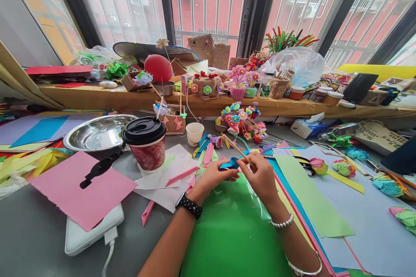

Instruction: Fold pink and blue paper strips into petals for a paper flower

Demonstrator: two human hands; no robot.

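Note:
Over the green glossy surface (237, 233), both hands work close together. My left hand (214, 177) pinches a piece of blue paper (231, 163), which looks curled at its right end. My right hand (260, 175) is closed on a thin wooden stick (236, 146) that slants up to the left. Its thumb and finger are up against the blue paper's edge. Just beyond the hands lie folded paper strips (208, 154) in pink, green and blue. Whether the stick touches the paper is hidden by the fingers.
A lidded coffee cup (147, 147), a steel bowl (97, 132) and a white paper cup (195, 133) stand to the left. Pink paper (84, 190) lies over a white power bank (94, 229). Coloured sheets (308, 194) and crumpled paper flowers (344, 168) lie right. A crowded ledge (136, 101) runs behind.

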